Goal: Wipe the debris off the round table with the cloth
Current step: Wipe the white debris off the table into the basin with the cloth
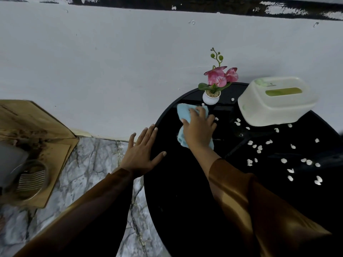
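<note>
Light-blue cloth [181, 110] is lying on the far-left part of the black round table [185, 182], just in front of the small white flower pot [211, 98]. The right hand [199, 129] is pressing down on it with fingers spread flat; the grip is a press, not a pinch, though whether the thumb is tucking under the fabric cannot be told from this angle. The left hand [142, 153] is resting open at the table's left rim, fingers straight, apparently bracing.

The wiping step appears to be only starting: the white debris [258, 147] is lying scattered to the right, between the cloth and the tissue box [276, 101], and toward the near right. The next move is calling for a rightward sweep, gathering the pieces while steering clear of the pot and the box.
</note>
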`<move>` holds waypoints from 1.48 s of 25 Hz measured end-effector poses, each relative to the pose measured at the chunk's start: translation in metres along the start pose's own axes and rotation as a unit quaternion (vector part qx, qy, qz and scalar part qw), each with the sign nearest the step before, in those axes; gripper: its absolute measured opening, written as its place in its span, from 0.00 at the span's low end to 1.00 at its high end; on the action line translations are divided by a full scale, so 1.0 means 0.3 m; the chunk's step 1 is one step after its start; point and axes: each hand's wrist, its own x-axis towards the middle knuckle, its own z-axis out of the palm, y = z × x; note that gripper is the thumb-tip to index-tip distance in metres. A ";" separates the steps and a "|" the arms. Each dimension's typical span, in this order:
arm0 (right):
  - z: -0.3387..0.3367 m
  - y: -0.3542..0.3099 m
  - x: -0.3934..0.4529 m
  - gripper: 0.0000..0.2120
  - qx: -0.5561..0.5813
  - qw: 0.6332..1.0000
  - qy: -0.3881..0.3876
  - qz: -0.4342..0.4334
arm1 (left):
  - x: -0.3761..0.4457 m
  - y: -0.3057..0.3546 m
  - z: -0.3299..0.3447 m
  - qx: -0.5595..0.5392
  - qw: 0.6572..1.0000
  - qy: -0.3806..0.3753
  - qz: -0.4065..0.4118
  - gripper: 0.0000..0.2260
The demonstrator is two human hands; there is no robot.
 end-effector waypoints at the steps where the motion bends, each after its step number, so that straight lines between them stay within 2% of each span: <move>1: -0.019 0.040 -0.015 0.20 0.006 0.999 0.008 0.030 | 0.000 0.001 -0.001 0.006 1.000 0.001 0.002 0.39; 4: -0.071 0.122 -0.061 0.19 0.033 0.995 0.046 0.080 | 0.008 0.006 -0.008 0.012 1.000 0.005 0.005 0.39; 7: -0.083 0.087 -0.044 0.19 0.035 0.996 0.081 -0.021 | 0.034 0.022 -0.012 0.017 1.000 0.006 0.005 0.39; 9: -0.070 0.034 0.013 0.19 0.017 0.995 0.036 -0.094 | 0.047 0.029 -0.010 0.018 1.000 0.004 0.004 0.39; 12: -0.037 0.016 0.107 0.20 -0.011 0.992 -0.035 -0.120 | 0.052 0.027 -0.003 0.016 1.000 0.004 -0.001 0.40; 18: -0.071 0.092 0.074 0.20 -0.014 0.998 -0.036 -0.041 | 0.055 0.030 -0.001 0.006 1.000 0.013 0.001 0.39; 20: -0.093 0.108 0.018 0.20 0.012 1.000 0.001 -0.023 | 0.057 0.034 -0.007 0.020 1.000 0.019 0.005 0.39; 23: -0.090 0.108 -0.013 0.20 0.037 0.997 0.054 -0.051 | 0.075 0.060 -0.015 0.025 0.999 0.021 0.006 0.39; 27: -0.054 0.113 0.023 0.21 -0.009 0.999 0.002 -0.048 | 0.094 0.106 0.000 0.037 0.999 0.010 0.010 0.39; 32: -0.069 0.181 -0.001 0.21 -0.005 0.999 0.031 0.034 | 0.096 0.109 0.017 0.048 0.999 0.009 0.006 0.43; 37: -0.134 0.285 -0.065 0.20 0.004 0.990 0.051 0.129 | 0.090 0.116 0.010 0.056 0.998 0.013 0.006 0.39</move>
